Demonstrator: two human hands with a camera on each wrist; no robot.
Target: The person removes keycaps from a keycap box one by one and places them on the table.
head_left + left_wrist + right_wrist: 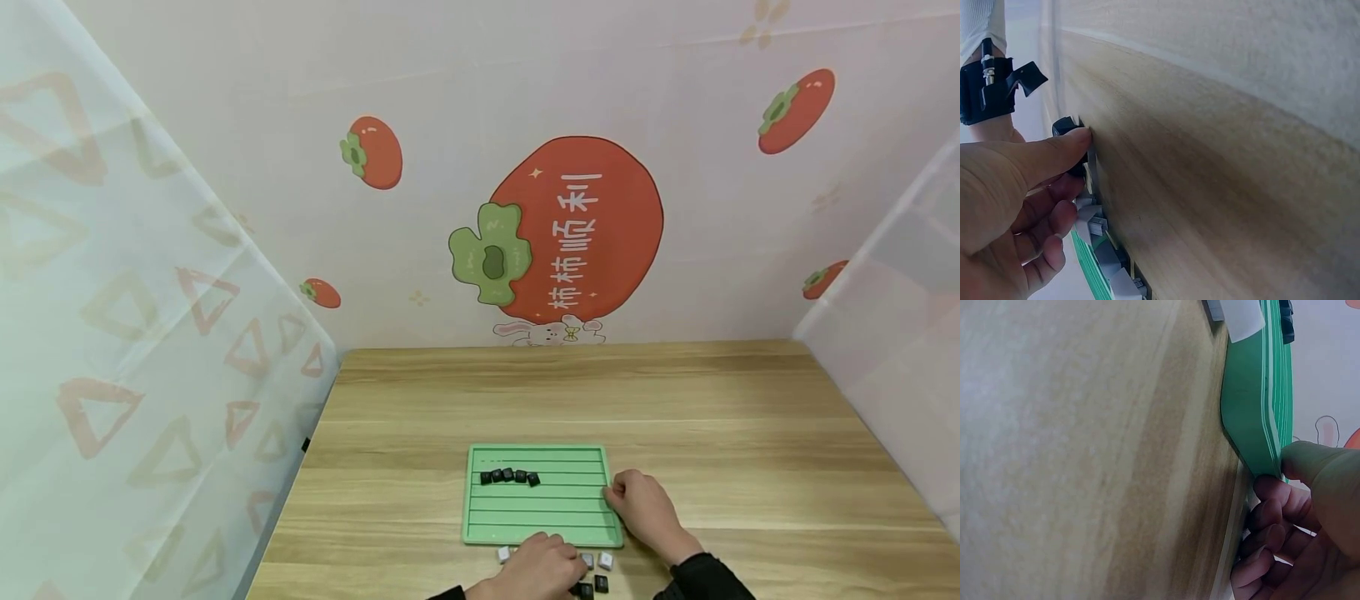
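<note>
A green ridged tray (540, 536) lies on the wooden table, with a short row of black keycaps (508, 475) along one of its ridges. My right hand (647, 510) grips the tray's right edge; in the right wrist view the thumb (1310, 461) lies on the rim and curled fingers sit against the side. At the near side of the tray, my left hand (534, 570) reaches over loose keycaps. The left wrist view has its thumb and fingers pinching a black keycap (1065, 125); part of that keycap is hidden behind the thumb.
Loose white keycaps (605, 561) and black keycaps (602, 583) lie between the tray and the table's near side. Patterned cloth walls (420, 250) rise behind the table (375, 467) and on both sides.
</note>
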